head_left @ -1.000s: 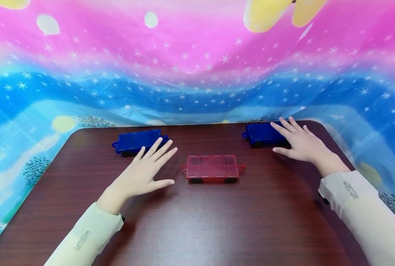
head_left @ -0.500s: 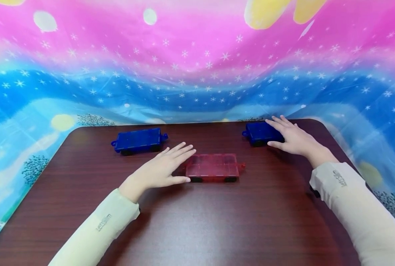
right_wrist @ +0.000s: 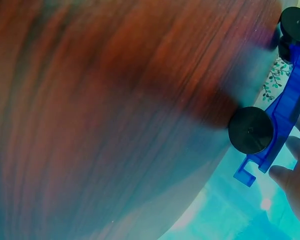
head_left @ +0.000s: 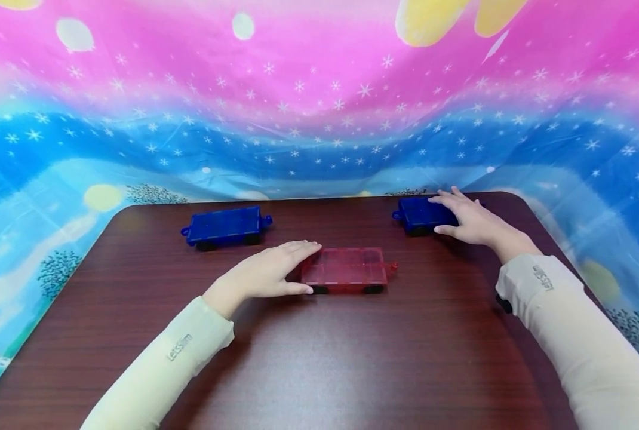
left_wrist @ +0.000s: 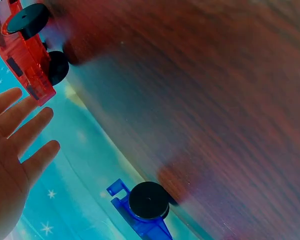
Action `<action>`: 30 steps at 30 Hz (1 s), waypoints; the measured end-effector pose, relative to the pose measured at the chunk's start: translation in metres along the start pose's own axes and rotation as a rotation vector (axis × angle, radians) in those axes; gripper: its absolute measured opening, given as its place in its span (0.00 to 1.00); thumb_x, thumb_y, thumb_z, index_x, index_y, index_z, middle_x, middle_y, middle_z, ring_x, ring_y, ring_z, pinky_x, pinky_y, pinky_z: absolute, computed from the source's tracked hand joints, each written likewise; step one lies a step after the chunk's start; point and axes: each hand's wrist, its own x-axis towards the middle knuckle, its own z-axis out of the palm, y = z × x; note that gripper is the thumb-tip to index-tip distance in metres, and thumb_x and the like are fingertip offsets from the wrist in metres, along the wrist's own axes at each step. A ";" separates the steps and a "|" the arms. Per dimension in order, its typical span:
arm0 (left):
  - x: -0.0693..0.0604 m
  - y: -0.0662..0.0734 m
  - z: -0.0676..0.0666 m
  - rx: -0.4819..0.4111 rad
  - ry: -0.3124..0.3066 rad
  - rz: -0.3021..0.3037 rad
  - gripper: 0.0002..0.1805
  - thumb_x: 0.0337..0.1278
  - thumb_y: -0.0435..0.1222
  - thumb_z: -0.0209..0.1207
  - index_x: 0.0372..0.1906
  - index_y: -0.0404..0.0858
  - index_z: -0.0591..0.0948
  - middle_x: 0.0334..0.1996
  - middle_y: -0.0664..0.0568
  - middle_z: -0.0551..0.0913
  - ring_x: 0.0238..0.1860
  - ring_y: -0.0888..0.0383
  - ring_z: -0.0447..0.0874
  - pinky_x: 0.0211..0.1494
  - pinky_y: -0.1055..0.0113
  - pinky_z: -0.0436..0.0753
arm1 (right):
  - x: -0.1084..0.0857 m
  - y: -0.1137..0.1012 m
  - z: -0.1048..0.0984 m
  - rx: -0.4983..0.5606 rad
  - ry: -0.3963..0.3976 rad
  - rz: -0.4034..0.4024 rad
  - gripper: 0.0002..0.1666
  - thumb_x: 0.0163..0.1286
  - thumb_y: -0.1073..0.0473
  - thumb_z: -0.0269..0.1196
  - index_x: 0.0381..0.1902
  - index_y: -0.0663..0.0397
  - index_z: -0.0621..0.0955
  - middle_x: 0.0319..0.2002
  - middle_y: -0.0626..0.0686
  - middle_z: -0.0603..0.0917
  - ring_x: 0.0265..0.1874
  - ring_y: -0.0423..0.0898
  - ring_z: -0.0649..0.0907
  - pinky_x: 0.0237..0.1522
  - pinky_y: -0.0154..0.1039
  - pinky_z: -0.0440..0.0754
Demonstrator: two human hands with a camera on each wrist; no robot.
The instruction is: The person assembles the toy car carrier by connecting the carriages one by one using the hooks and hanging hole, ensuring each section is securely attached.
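A clear red wheeled car (head_left: 346, 270) sits on the table. My left hand (head_left: 260, 275) is at its left end, thumb by the front wheel, fingers on the far side. In the left wrist view the hand's fingers (left_wrist: 32, 132) are spread and extended beside the red car (left_wrist: 27, 60). At the back right, my right hand (head_left: 475, 224) lies over the right part of a blue car (head_left: 418, 214), thumb in front. The right wrist view has the blue car (right_wrist: 289, 102) between thumb and loosely extended fingers; whether they touch it is unclear.
Another blue car (head_left: 225, 226) stands at the back left of the brown table (head_left: 319, 370), a hook or loop at each end. A pink and blue patterned cloth (head_left: 319, 95) hangs behind the table and along its sides.
My left hand has moved right, from in front of the left blue car to the red car's left end. The right hand has shifted slightly left over its blue car.
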 end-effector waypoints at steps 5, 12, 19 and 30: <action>0.005 0.000 0.000 -0.016 0.008 0.011 0.45 0.60 0.56 0.63 0.76 0.40 0.62 0.75 0.46 0.66 0.76 0.50 0.62 0.76 0.54 0.65 | 0.001 -0.001 -0.002 0.034 0.003 -0.009 0.40 0.72 0.53 0.63 0.76 0.55 0.61 0.78 0.68 0.50 0.78 0.67 0.41 0.65 0.81 0.42; 0.010 0.000 -0.001 -0.057 -0.005 0.010 0.43 0.59 0.54 0.65 0.74 0.39 0.65 0.73 0.46 0.68 0.74 0.49 0.66 0.75 0.53 0.68 | -0.001 0.001 0.000 0.055 0.021 -0.018 0.39 0.71 0.52 0.64 0.74 0.56 0.63 0.76 0.69 0.54 0.77 0.70 0.46 0.65 0.81 0.44; 0.012 0.001 -0.002 -0.078 -0.029 -0.010 0.45 0.57 0.54 0.66 0.75 0.40 0.65 0.73 0.45 0.67 0.74 0.48 0.66 0.75 0.52 0.68 | -0.004 0.003 0.000 -0.020 0.065 -0.014 0.37 0.67 0.53 0.68 0.71 0.57 0.69 0.71 0.72 0.62 0.70 0.72 0.61 0.68 0.73 0.58; 0.014 0.004 -0.003 -0.087 -0.038 -0.023 0.44 0.57 0.53 0.67 0.74 0.39 0.66 0.73 0.44 0.68 0.73 0.47 0.67 0.75 0.52 0.68 | -0.010 0.002 -0.001 -0.023 0.092 -0.012 0.37 0.65 0.52 0.70 0.68 0.57 0.72 0.69 0.71 0.65 0.68 0.71 0.63 0.66 0.72 0.63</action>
